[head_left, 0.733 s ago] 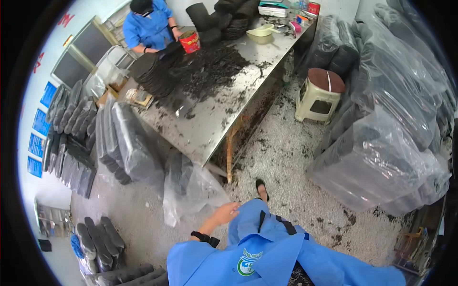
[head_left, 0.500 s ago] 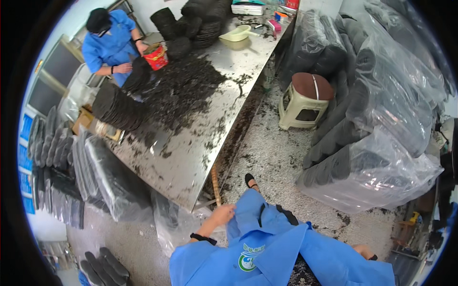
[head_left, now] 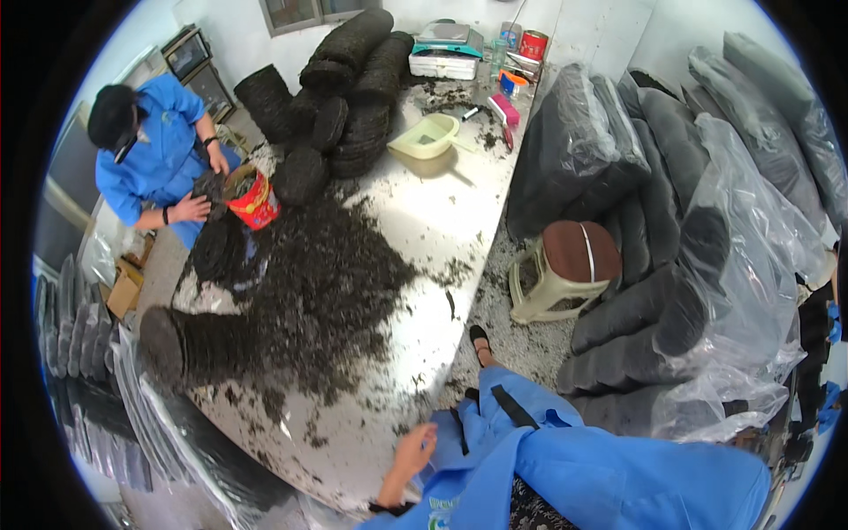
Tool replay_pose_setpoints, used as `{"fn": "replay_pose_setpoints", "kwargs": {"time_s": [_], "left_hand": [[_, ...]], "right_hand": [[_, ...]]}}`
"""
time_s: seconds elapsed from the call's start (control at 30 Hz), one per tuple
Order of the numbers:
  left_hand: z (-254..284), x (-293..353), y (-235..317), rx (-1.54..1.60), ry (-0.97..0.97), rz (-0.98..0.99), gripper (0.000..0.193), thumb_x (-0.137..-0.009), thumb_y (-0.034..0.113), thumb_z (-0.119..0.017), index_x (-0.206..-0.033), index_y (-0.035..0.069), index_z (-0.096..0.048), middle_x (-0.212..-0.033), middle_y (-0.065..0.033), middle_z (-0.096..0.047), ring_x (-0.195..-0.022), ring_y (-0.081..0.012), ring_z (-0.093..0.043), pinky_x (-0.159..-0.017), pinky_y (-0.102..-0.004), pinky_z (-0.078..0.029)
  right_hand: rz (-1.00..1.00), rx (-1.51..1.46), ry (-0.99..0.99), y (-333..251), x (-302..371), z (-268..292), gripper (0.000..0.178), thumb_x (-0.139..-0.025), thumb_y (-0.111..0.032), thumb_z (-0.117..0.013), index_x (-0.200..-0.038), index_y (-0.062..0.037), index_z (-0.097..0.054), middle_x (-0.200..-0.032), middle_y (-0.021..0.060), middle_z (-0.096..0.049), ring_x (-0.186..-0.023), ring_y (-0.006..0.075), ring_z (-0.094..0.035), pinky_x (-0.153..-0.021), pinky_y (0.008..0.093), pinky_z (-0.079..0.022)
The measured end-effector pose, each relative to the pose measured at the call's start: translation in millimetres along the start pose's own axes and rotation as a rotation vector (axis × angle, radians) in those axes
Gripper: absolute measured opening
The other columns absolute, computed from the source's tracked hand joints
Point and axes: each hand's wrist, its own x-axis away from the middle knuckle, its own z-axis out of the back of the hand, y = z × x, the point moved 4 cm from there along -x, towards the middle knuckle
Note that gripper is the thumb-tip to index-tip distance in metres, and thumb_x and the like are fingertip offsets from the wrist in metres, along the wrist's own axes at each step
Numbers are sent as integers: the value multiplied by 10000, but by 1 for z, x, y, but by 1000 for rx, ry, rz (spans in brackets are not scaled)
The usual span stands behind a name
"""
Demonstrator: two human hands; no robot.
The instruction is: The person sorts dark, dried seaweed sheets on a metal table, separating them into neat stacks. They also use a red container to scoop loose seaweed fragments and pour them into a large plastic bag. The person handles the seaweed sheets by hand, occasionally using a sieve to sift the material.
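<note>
Fingers of your left hand [head_left: 412, 452] are loosely bent, with a relaxed curl, and I see nothing held in them; the inner palm is hidden. This hand is at the near right corner of the metal table [head_left: 477, 234], just beside your blue garment [head_left: 477, 455]. Whether it touches the table's surface, I cannot tell. Your right hand is out of view; only the right sleeve [head_left: 693, 468] shows, away from the table, so about its fingers I can say nothing. Thus your left hand is clearly the nearer one.

From these fingers, the heap of dark flakes [head_left: 327, 274] lies forward and to the left, with a few thin scatterings reaching toward the near edge. The heap spreads over the middle and the left half of the table, well apart from the right edge in most parts, and it has no sharp long axis.

Farther to the left, a row of dark discs [head_left: 208, 349] lies at the near left corner. Its long axis runs from this corner inward to the heap, so its side is turned to you, while its round end faces outward.

Beyond the heap, near the left edge, stands a red bucket [head_left: 256, 205], close to a co-worker [head_left: 159, 132] in blue.
</note>
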Motion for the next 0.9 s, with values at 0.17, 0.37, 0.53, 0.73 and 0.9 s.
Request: {"fn": "replay_pose_setpoints", "kwargs": {"time_s": [0.17,0.37,0.53,0.73,0.9], "left_hand": [[65,-54,20,76,84,44,279,-824,78,-581,-1102,52,-580,-943,-142,-632,-873,-290,-624,-765,-361,-495],[238,-200,131,-352,191,-89,256,-852,91,-557,-1104,52,-574,-960,-152,-603,-872,-342,-596,-749,-414,-494],[351,-269,163,-421,399,-24,296,-862,92,-554,-1156,66,-553,-1014,-132,-592,-948,-334,-576,-813,-423,-477],[454,-275,104,-601,688,102,507,-790,79,-628,-1265,7,-463,-1270,-201,-486,-1184,-384,-452,-998,-435,-382],[549,-317,61,-733,914,145,632,-780,91,-648,-1345,4,-378,-1358,-199,-410,-1281,-373,-362,-1040,-445,-326]], "right_hand": [[185,112,-1,15,-179,139,319,-865,-325,-603,-1013,-45,-648,-919,182,-634,-852,280,-626,-754,417,-505],[298,-1,-264,-40,-337,256,290,-869,-301,-584,-983,-38,-626,-884,177,-621,-846,277,-612,-747,397,-497],[516,183,204,-123,-506,301,313,-861,-276,-561,-1077,-50,-569,-1094,171,-581,-970,332,-567,-831,422,-473],[453,225,697,-204,-692,318,595,-908,-402,-489,-1311,26,-400,-1353,256,-388,-1238,404,-378,-1037,454,-318],[583,133,569,-286,-741,277,542,-926,-383,-459,-1308,0,-420,-1337,251,-398,-1240,402,-377,-1036,476,-317]]}}
